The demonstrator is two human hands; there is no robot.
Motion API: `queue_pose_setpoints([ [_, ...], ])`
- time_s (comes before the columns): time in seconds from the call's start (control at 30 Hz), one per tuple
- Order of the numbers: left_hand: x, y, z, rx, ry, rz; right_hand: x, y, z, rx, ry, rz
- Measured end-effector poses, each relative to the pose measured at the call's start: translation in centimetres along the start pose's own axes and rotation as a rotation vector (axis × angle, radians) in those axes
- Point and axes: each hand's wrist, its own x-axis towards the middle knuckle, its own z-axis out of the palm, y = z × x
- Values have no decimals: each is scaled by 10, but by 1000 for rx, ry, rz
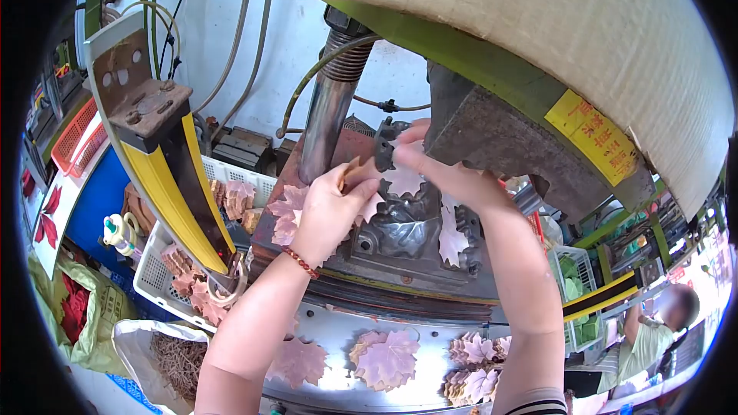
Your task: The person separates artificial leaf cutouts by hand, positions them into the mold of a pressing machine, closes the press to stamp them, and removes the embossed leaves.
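Note:
My left hand [338, 198] is closed around several pink and tan maple-leaf cutouts [355, 175], left of the metal mold. Over the back of the mold reaches my right hand [430, 161], fingers stretched out beside a pink leaf cutout [404, 181]; whether they touch it I cannot tell. The dark metal mold [396, 232] shows a raised, veined leaf shape. Another pale leaf cutout [452, 237] lies along its right side. More pink leaves [284, 214] rest to the left of the mold, partly behind my left hand.
A heavy press block [492, 127] overhangs the mold beside my right arm. A steel column [327, 115] and yellow-black bar [173, 192] stand left. Leaf stacks [387, 360] lie on the metal shelf in front. A white basket [157, 273] holds leaves. Another person [646, 346] is at right.

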Motion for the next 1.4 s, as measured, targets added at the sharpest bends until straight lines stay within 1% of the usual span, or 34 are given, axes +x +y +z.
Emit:
queue_pose_setpoints([
  [0.07, -1, -1, 3, 61, -65, 42, -4, -15, 12, -202, -73, 18],
  [0.1, -1, -2, 4, 92, -98, 64, -4, -14, 15, -216, -66, 58],
  [0.13, -2, -9, 6, -63, -106, 91, -5, -14, 17, -229, -59, 98],
  [0.17, -2, -12, 5, -59, -66, 88, -6, -13, 20, -242, -52, 138],
  [0.23, -3, -16, -5, -49, 16, 83, -7, -7, 15, -201, 5, 339],
  [0.27, -3, -18, -13, -214, -55, 10, -9, -6, 8, -191, -82, 383],
  [0.3, -5, -15, -15, -259, -14, -15, -11, 3, 6, -311, -50, 227],
  [0.37, -9, -8, -16, -350, 66, -67, -16, 44, 18, -548, 15, -88],
  [0.43, -11, -9, -14, -442, 82, -57, -23, 52, 26, -574, 270, -300],
  [0.5, -13, -8, -14, -507, 84, -70, -28, 42, 15, -460, 208, -107],
  [0.53, -13, -10, -14, -535, 94, -77, -27, 49, 13, -403, 297, -104],
  [0.63, -13, -8, -11, -615, 102, -87, -26, 26, 2, -239, 187, -25],
  [0.67, -13, -8, -10, -616, 97, -78, -24, 25, 1, -136, 7, 46],
  [0.77, -15, -11, -12, -631, 93, -69, -37, 42, 22, -465, 55, -342],
  [0.8, -15, -11, -13, -643, 93, -72, -43, 43, 25, -574, -32, -337],
  [0.9, -16, -10, -14, -665, 103, -83, -51, 31, 25, -531, -108, -272],
  [0.93, -16, -10, -14, -669, 109, -88, -49, 28, 21, -573, -58, -273],
  [1.0, -15, -11, -14, -714, 109, -106, -43, 6, 12, -433, 120, 75],
  [1.07, -13, -9, -11, -743, 105, -127, -29, 13, -1, -433, 184, 223],
  [1.13, -12, -4, -8, -753, 101, -153, -12, 62, -23, -576, 144, 155],
  [1.17, -10, -2, -7, -721, 85, -140, -8, 75, -22, -617, 168, 104],
  [1.33, -5, 10, 1, -546, 39, -133, -6, 101, -8, -728, 228, -62],
  [1.4, 3, 9, 4, -566, -41, -180, -5, 109, -6, -751, 241, -81],
])
